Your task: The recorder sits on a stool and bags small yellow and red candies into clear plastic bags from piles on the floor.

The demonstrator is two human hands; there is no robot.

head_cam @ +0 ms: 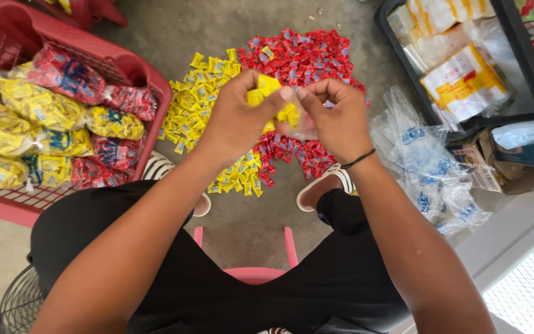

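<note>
a: the yellow sweets (pixel 196 102) and red sweets (pixel 301 59) on the floor (pixel 156 31) look wrapped in glossy plastic film; the floor itself is matt, rough concrete.

b: agreed; the small bag (pixel 301 127) between the left hand (pixel 239 117) and right hand (pixel 338 120) is thin clear plastic, crinkled and shiny; so are the empty bags (pixel 428 161).

a: the red basket (pixel 134 68) is moulded plastic, smooth with a dull sheen; the filled packs (pixel 44 105) inside gleam.

b: the shorts (pixel 217 278) look like soft matt cloth; the wristband (pixel 358 159) is a dark cord; the box (pixel 486 176) is dull cardboard.
</note>
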